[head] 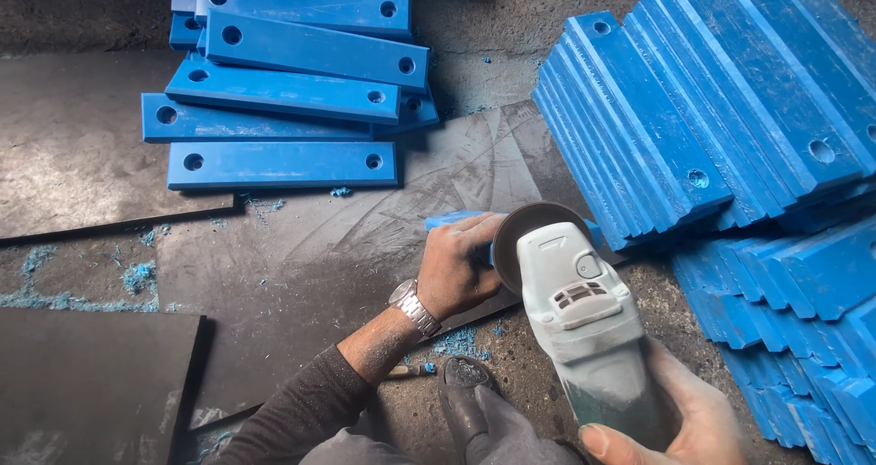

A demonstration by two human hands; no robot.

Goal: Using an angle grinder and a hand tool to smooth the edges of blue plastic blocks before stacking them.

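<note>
My left hand [461,266] clamps the stiff, slick blue bar [453,219] near its end; my right hand [680,410], at five o'clock, wraps the heavy grinder [584,314].

No packages, signs or screens in view. Only label-like mark: small dark raised marking on top of pale grey plastic angle grinder body [584,310], lower centre-right of frame, too small to make out.
</note>
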